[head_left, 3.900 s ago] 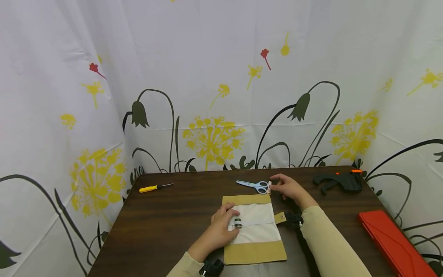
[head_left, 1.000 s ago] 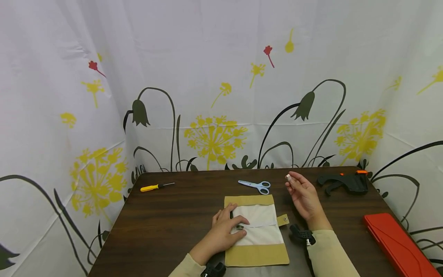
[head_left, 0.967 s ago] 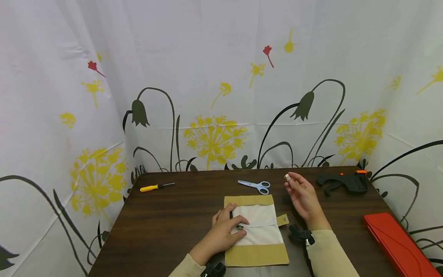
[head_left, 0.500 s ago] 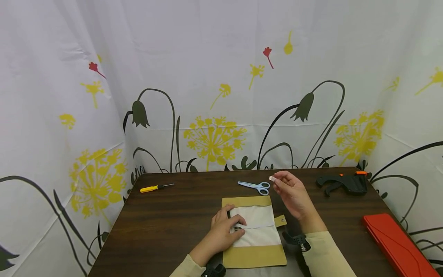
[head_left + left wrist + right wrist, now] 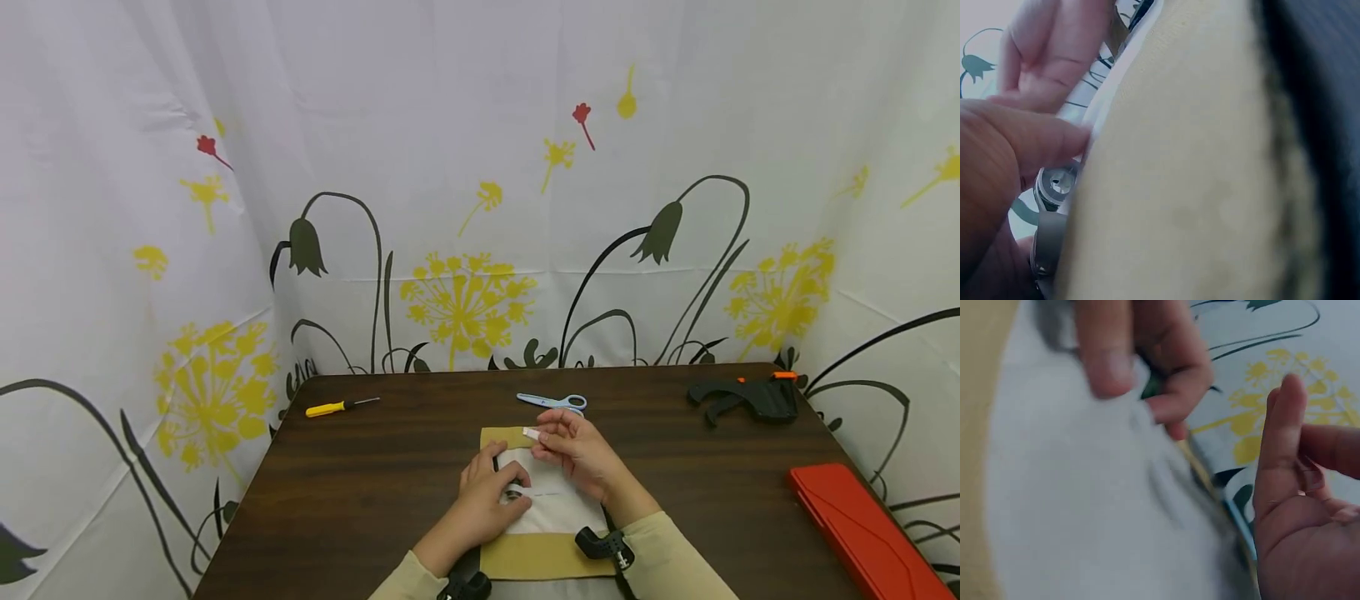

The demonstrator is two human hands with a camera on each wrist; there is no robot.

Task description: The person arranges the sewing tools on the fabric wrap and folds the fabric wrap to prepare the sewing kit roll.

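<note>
Right hand (image 5: 581, 458): grip pinches a small white piece (image 5: 531, 433) between thumb and forefinger, over the upper mustard band of a cloth case (image 5: 555, 512) at lower centre of the head view. Whether the piece touches the band: cannot tell.

Left hand (image 5: 482, 500): on the case's left side, thumb and forefinger spread either side of a small round metal piece (image 5: 513, 495).

Technique (judgement): keep the pinch light and near the rear end, so the front end stays free and visible; let the left hand steady the cloth flat, without dragging it. The right palm overhangs the white lining, so a slightly raised wrist should avoid creasing it.

Orientation: white piece's long axis runs near-horizontal; free end points left and slightly up in frame, rear end hidden in the fingers. Case is foreshortened, its side edges running up the frame, bands crosswise. Scissors (image 5: 551, 402), just beyond on the counter (image 5: 390, 475), point left, handles right.
</note>
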